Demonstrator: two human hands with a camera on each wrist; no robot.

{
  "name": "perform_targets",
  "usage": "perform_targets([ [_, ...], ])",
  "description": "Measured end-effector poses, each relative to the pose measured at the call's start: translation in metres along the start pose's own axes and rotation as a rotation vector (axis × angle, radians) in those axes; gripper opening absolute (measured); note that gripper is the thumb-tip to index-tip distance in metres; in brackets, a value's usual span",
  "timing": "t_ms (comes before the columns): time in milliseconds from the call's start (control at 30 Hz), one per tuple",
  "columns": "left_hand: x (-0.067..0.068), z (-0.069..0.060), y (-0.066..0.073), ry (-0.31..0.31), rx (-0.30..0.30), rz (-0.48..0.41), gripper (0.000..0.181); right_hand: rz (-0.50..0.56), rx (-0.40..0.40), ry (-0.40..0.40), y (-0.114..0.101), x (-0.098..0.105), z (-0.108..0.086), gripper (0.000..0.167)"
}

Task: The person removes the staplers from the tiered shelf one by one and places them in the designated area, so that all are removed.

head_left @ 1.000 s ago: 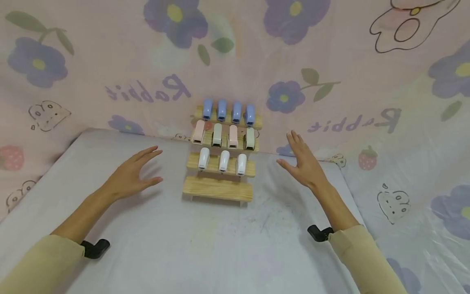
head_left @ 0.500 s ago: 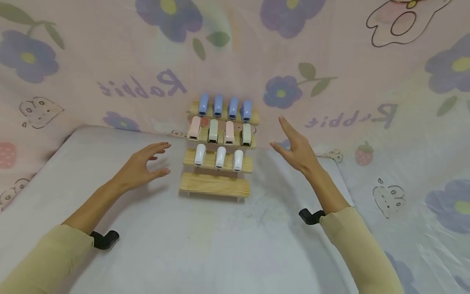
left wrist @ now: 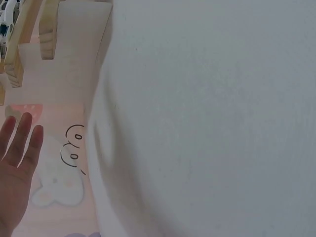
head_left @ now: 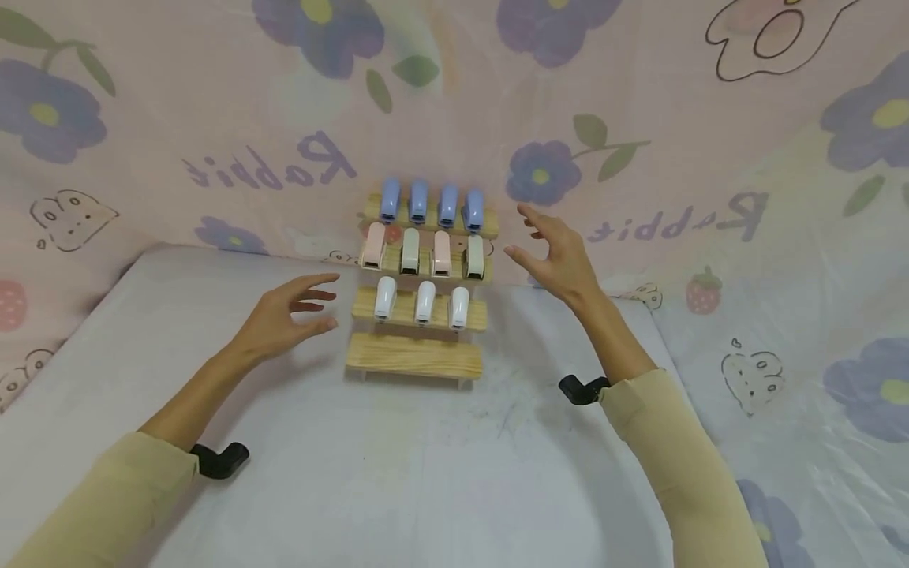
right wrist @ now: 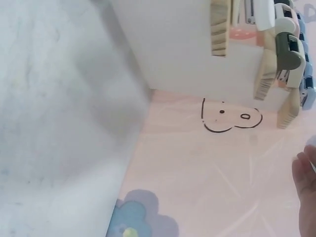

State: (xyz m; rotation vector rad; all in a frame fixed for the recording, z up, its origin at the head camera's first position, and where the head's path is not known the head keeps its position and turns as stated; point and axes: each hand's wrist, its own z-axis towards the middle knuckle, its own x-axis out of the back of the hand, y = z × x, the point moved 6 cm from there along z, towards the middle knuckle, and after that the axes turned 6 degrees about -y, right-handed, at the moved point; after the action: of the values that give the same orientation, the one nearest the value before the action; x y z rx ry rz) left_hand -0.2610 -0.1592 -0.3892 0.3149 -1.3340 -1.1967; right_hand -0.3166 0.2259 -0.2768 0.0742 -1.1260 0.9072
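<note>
A tiered wooden rack (head_left: pixel 414 356) stands at the back of the table, bearing small staplers in rows. Several blue staplers (head_left: pixel 419 200) line the top step. Below them sit pink staplers (head_left: pixel 442 252) alternating with pale green staplers (head_left: pixel 410 251). Three white staplers (head_left: pixel 424 302) occupy the third step; the lowest step is bare. My left hand (head_left: pixel 280 319) hovers left of the rack, fingers extended and apart from it. To the right of the upper steps, my right hand (head_left: pixel 561 256) is raised, nearest the end blue stapler (head_left: pixel 473 210). Neither hand holds anything.
A white cloth (head_left: pixel 398 481) covers the table. Behind it hangs a pink curtain (head_left: pixel 454 102) printed with flowers and rabbits, close to the rack's back. Black wrist mounts (head_left: pixel 222 461) stick out from both sleeves.
My right hand has moved left and up, closer to the rack's upper steps. My left hand has come a little to the right, toward the rack. The staplers keep their places.
</note>
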Motion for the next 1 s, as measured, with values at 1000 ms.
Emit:
perform_targets([
  [1000,-0.033,0.028,-0.002,-0.093,0.12,-0.342,0.061,0.384,-0.231,-0.089,-0.003,-0.03,0.056,0.064],
])
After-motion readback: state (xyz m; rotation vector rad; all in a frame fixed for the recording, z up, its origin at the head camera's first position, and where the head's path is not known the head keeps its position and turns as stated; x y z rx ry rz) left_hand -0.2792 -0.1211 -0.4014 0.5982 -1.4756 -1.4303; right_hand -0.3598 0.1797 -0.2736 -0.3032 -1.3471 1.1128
